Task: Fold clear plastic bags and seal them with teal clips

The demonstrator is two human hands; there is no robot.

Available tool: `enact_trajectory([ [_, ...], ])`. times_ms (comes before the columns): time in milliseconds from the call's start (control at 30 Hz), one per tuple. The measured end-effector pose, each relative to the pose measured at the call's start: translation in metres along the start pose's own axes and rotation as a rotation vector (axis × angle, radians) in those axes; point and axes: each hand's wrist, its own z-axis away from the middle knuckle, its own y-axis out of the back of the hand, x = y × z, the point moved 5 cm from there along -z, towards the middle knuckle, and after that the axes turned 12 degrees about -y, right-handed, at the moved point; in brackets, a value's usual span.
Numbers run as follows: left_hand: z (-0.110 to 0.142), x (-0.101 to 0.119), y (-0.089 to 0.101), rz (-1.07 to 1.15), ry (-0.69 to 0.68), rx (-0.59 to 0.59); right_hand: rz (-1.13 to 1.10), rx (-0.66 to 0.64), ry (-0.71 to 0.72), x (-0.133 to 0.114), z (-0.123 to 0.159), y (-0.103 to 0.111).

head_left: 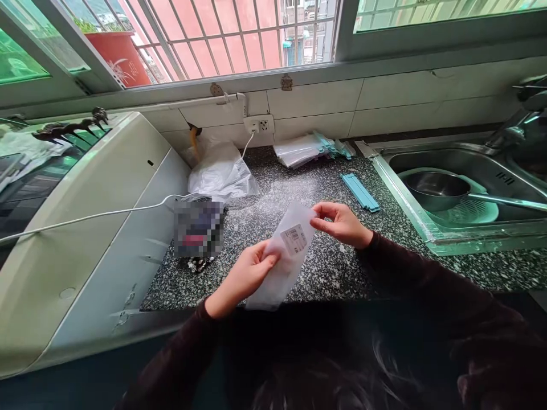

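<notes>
Over the front of the speckled counter, a translucent plastic bag with a white printed label is held tilted between both hands. My left hand is closed on its left edge, thumb on top. The fingertips of my right hand pinch its upper right corner. Farther back lies a stack of clear plastic bags with light-blue strips along one end. Several loose light-blue strips rest together beyond my right hand.
A steel sink holding a pan is at the right. On the left stand a pale appliance and a blurred-out dark object. A crumpled white plastic bag lies near the wall socket, where a white cable plugs in.
</notes>
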Motion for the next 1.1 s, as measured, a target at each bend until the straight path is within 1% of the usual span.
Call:
enact_trajectory([
  [100, 0.002, -0.009, -0.015, 0.165, 0.075, -0.122, -0.122, -0.067, -0.126, 0.008, -0.001, -0.007],
  [133, 0.0, -0.01, -0.019, 0.203, 0.073, -0.151, -0.135, -0.09, -0.145, 0.01, -0.002, -0.009],
  [167, -0.005, -0.011, -0.02, 0.228, 0.053, -0.152, -0.139, -0.114, -0.158, 0.012, -0.002, -0.012],
  [233, -0.02, -0.01, -0.017, 0.242, -0.004, -0.084, -0.131, -0.154, -0.174, 0.014, -0.002, -0.017],
  [300, -0.038, -0.011, -0.012, 0.236, -0.035, -0.005, -0.12, -0.153, -0.185, 0.016, -0.003, -0.019],
  [400, -0.064, -0.013, -0.006, 0.198, -0.059, 0.079, -0.146, -0.08, -0.213, 0.02, -0.006, -0.017],
  [467, -0.076, -0.015, -0.004, 0.178, -0.087, 0.117, -0.194, -0.046, -0.242, 0.025, -0.008, -0.015],
  [567, -0.083, -0.022, -0.003, 0.179, -0.097, 0.141, -0.237, -0.028, -0.278, 0.033, -0.01, -0.016],
  [700, -0.081, -0.034, -0.004, 0.236, -0.044, 0.14, -0.195, -0.01, -0.295, 0.04, -0.012, -0.019],
  [800, -0.077, -0.036, -0.006, 0.333, 0.011, 0.073, -0.207, 0.029, -0.279, 0.04, -0.012, -0.017],
  [867, -0.074, -0.036, -0.008, 0.37, 0.071, -0.008, -0.236, 0.086, -0.271, 0.041, -0.013, -0.012],
  [1000, -0.066, -0.038, -0.011, 0.371, 0.199, -0.19, -0.274, 0.229, -0.261, 0.044, -0.014, 0.002],
  [1100, -0.061, -0.039, -0.013, 0.387, 0.259, -0.271, -0.269, 0.293, -0.249, 0.046, -0.014, 0.01],
])
